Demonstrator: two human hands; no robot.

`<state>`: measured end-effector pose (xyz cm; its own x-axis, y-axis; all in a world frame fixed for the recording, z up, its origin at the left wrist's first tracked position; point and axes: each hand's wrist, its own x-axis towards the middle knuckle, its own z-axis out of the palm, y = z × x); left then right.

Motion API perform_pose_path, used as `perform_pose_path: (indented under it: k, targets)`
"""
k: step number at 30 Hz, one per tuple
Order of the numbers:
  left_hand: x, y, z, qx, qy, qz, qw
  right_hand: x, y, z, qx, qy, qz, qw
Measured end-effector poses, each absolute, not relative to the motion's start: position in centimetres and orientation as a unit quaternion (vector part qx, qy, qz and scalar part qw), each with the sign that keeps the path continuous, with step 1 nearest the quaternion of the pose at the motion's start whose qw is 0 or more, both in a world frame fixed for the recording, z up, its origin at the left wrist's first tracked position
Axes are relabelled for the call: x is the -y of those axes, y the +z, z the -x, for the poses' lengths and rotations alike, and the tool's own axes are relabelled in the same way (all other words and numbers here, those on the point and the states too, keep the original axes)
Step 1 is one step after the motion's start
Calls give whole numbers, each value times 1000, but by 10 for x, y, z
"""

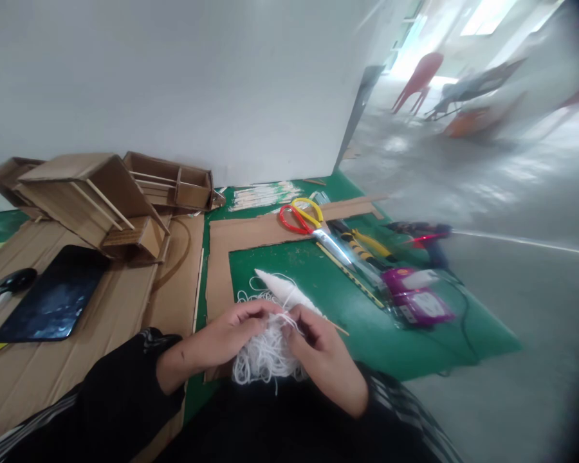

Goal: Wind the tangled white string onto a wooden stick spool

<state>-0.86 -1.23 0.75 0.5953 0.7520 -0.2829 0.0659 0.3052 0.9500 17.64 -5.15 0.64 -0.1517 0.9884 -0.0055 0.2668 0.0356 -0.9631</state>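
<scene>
A loose tangle of white yarn [265,360] lies at the front of the green table, close to my body. My left hand [236,328] pinches strands of it between thumb and fingers. Close beside it, my right hand [321,354] also has its fingers closed on the yarn, and a few strands run between the two. Just beyond the hands is a white cone wound with yarn [289,290], its tip pointing to the upper left. A thin wooden stick [338,326] shows past its lower right end. My fingertips partly hide the strands.
Scissors [313,225] with red and yellow handles lie on cardboard strips [260,233]. To the right are yellow-handled pliers [371,244], a purple packet [417,299] and a blurred glue gun [431,241]. Cardboard boxes [87,186] and a black tablet [53,292] occupy the left.
</scene>
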Motion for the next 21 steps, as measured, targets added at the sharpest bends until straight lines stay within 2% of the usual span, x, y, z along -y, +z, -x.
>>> perform_pose_path:
  k: [4,10,15,18,21]
  targets:
    - [13,9,6,-385,261,-546,697,51,7,-177,610,461,519,383]
    - [13,11,5,-368,268,-482,749,51,6,-178,616,449,521,384]
    - [14,14,5,-360,272,-493,744,53,5,-180,638,425,526,368]
    - [15,12,5,-356,284,-523,720,57,9,-191,685,357,524,359]
    - [15,8,4,-356,288,-540,706,62,16,-213,701,237,565,365]
